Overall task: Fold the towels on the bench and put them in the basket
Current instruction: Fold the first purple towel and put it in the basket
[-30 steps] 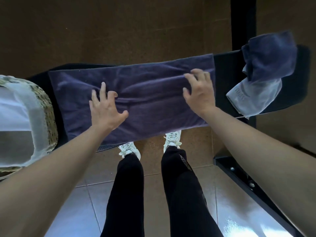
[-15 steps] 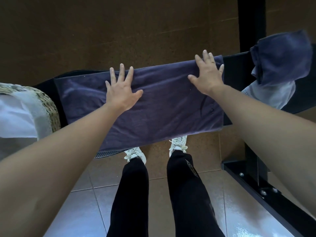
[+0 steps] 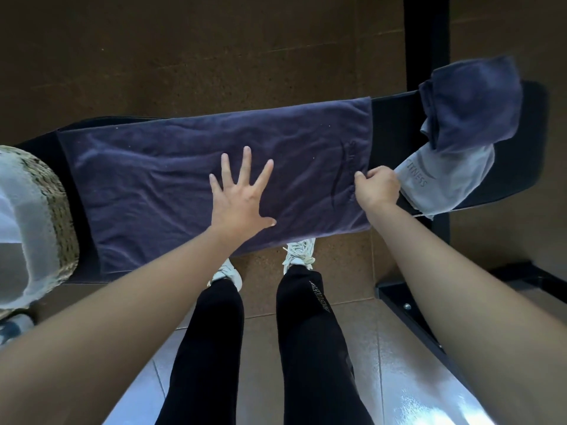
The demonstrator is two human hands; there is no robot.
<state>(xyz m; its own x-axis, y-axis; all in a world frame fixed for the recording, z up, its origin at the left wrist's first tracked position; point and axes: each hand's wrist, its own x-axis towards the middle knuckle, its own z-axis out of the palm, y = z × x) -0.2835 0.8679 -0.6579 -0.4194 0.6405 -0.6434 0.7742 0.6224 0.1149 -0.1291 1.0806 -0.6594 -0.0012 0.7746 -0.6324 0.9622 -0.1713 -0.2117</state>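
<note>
While spread along the bench (image 3: 392, 118), lies flat with its long axis running left to right: dark purple towel (image 3: 190, 185), soft pile, faint creases, stitched logo near its right end. Occupies most of the seat, near edge hanging slightly over the front.

Left hand (image 3: 239, 200): open, fingers splayed, palm pressed flat on the cloth a little right of the towel's middle. Serves as the anchor and marks the likely fold line, in judgement.

Right hand (image 3: 379, 187): closed, fingers curled and pinching the towel's short right edge. Nearer of the two to that end; the rest of the towel extends leftward from these fingers, past the left palm.

Judged next move: carry the pinched end leftward over the flat palm, across the long axis, to halve the length. Turns on keeping the edge square to the far end.

Beyond the right knuckles, just beside them: crumpled heap of further towels (image 3: 460, 127), dark blue over pale grey, not yet folded.

Well left of the left fingertips, at the bench end: woven basket (image 3: 58, 216) with a pale liner.
</note>
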